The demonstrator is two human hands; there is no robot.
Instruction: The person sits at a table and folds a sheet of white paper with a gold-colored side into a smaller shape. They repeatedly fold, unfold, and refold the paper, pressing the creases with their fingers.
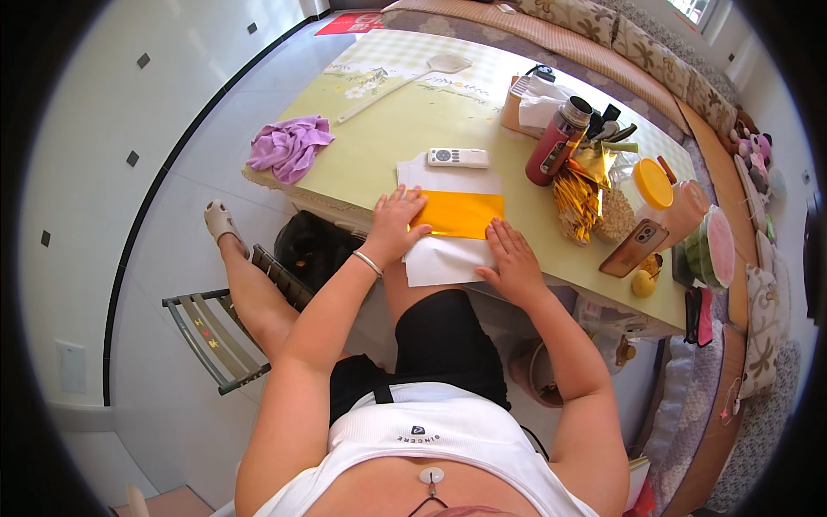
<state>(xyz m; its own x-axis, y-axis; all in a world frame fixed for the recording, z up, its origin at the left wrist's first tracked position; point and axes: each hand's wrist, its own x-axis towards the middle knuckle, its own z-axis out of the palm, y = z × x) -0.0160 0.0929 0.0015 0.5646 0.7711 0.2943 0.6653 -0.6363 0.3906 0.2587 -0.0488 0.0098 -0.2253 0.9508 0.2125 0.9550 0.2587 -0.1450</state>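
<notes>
A shiny gold sheet of foil paper (461, 215) lies flat on white paper (439, 263) at the table's near edge. My left hand (398, 222) rests on the gold sheet's left end, fingers stretched out and holding nothing. At the right end, my right hand (513, 258) lies flat with its fingers extended, touching the sheet's edge and the white paper. The white paper overhangs the table edge toward my lap. Just beyond the gold sheet, a white remote control (458, 158) sits on the paper's far part.
On the table (370, 146) are a purple cloth (290, 148), a fly swatter (405, 84), a dark red thermos (558, 142), a bunch of folded gold paper (575, 200), a yellow-lidded jar (652, 185), a phone (633, 247) and a cut watermelon (713, 246). A slatted folding chair (211, 336) stands left.
</notes>
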